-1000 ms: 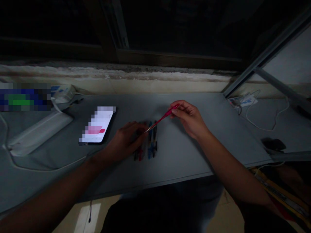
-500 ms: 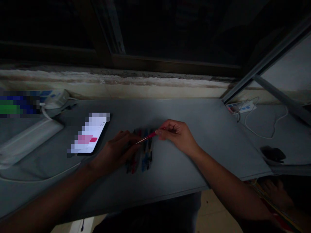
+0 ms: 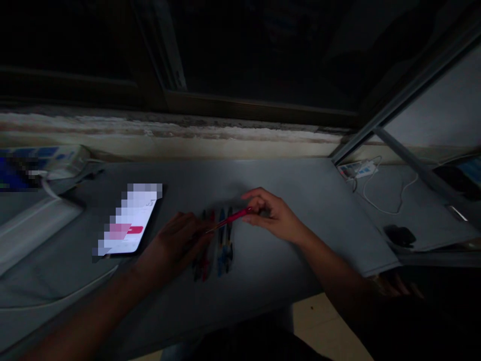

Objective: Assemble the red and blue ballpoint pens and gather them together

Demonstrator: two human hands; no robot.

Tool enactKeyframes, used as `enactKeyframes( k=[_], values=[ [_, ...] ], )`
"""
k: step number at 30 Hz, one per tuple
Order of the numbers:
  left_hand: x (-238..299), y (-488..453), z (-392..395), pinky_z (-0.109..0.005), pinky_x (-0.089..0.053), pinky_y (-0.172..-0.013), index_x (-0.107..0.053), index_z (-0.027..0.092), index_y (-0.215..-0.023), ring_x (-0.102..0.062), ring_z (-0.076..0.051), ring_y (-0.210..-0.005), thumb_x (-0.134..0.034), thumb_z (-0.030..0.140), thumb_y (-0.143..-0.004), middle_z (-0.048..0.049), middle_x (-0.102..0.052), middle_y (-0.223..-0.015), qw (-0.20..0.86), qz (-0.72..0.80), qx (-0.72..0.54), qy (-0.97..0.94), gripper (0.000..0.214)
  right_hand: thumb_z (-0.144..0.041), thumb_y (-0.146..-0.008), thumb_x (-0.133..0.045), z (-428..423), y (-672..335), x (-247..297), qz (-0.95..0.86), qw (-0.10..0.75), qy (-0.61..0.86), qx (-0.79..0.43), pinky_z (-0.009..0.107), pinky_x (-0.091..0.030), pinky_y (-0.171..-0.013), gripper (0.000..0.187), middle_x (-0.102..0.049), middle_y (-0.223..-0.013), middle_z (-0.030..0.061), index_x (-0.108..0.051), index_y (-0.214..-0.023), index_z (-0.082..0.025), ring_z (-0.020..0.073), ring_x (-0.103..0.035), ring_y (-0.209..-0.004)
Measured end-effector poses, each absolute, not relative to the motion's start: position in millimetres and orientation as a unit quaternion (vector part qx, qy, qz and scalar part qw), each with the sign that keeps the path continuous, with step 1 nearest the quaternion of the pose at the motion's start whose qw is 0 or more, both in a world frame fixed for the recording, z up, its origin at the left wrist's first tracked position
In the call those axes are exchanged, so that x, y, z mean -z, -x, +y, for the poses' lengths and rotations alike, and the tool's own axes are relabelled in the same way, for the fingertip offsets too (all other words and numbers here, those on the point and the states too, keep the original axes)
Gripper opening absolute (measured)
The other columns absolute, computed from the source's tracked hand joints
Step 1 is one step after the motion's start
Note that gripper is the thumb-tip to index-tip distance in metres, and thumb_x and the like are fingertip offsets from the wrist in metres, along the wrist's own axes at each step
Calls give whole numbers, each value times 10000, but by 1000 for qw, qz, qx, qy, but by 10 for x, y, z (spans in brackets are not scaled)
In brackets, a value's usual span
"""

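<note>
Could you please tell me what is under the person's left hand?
The left hand lies partly over a row of pens, hiding part of the leftmost ones; the grey sheet shows beside them. What is directly under the palm cannot be seen.

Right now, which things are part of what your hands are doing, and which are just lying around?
Part of it: the right hand, the red pen it pinches, the left hand, the row of pens beside it.
Just lying around: the smartphone, the white power strip, a white cable.
</note>
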State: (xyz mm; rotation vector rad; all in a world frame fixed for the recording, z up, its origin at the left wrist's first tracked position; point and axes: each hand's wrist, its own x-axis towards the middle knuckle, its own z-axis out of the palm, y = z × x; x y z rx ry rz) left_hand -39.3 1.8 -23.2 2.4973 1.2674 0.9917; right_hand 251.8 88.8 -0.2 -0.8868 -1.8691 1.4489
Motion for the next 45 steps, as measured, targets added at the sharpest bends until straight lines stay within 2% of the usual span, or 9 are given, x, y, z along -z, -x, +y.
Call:
enactKeyframes(
  k=[4, 9, 11, 14, 16, 20, 29, 37, 45],
  values=[
    [307, 366, 9, -304, -553, -761, -735, 220, -1267, -696, -195, -829, -545, 304, -1186, -25, -732, -923, 94, 426, -337, -834, 223, -590, -1053, -685, 881, -2509, 67, -727, 243, 335, -547, 252, -433, -618, 464, -614, -644, -35, -662, -810, -196, 103, -546, -594],
    [416, 356, -25, -304, -562, -754, -739, 255, -1253, -690, -199, -827, -564, 310, -1173, -25, -731, -934, 124, 441, -362, -811, 200, -521, -957, -836, 863, -2514, 47, -696, 296, 318, -572, 259, -505, -667, 373, -713, -817, -22, -715, -1125, -211, 123, -628, -690],
    [426, 348, -53, -297, -563, -746, -728, 268, -1260, -697, -199, -836, -574, 286, -1169, -20, -743, -941, 142, 431, -363, -814, 179, -521, -992, -805, 837, -2531, 1, -712, 278, 306, -568, 258, -497, -666, 334, -712, -786, -10, -706, -980, -202, 121, -633, -684],
    [389, 334, -110, -317, -577, -781, -714, 281, -1279, -713, -200, -835, -573, 272, -1174, -14, -756, -937, 137, 405, -365, -827, 175, -564, -1071, -692, 788, -2547, -43, -745, 202, 316, -551, 248, -386, -559, 535, -553, -597, -43, -554, -697, -207, 96, -500, -552],
    [339, 329, -148, -310, -584, -758, -697, 270, -1304, -715, -192, -805, -582, 284, -1176, -17, -768, -938, 138, 395, -376, -827, 173, -588, -1118, -591, 772, -2536, -42, -742, 168, 307, -572, 251, -385, -543, 558, -547, -574, -42, -581, -713, -205, 97, -502, -519],
    [248, 326, -179, -269, -614, -738, -700, 289, -1295, -756, -181, -856, -608, 241, -1155, -9, -785, -968, 164, 413, -370, -816, 174, -526, -997, -804, 805, -2491, -13, -728, 244, 272, -580, 255, -486, -668, 351, -711, -837, 0, -730, -1060, -189, 128, -620, -727],
    [232, 284, -135, -274, -602, -697, -723, 243, -1128, -742, -173, -786, -639, 164, -1107, -4, -776, -906, 148, 409, -378, -817, 117, -713, -1059, -615, 883, -2378, 25, -737, 217, 301, -565, 246, -409, -593, 605, -515, -531, -71, -624, -742, -197, 97, -497, -533],
    [126, 348, -99, -329, -538, -735, -732, 232, -1167, -681, -175, -744, -650, 111, -1111, -3, -736, -848, -8, 379, -349, -857, 158, -752, -933, -763, 1063, -2175, -27, -683, 181, 329, -627, 256, -286, -498, 697, -433, -407, -98, -520, -572, -209, 48, -355, -395],
    [54, 177, -70, -357, -642, -907, -725, 207, -1331, -746, -228, -1020, -680, 202, -1109, -86, -780, -1110, 100, 286, -305, -903, 227, -771, -849, -824, 1270, -1897, 50, -679, 283, 320, -597, 253, -306, -544, 668, -482, -469, -89, -586, -623, -189, 58, -398, -487]
  ],
)
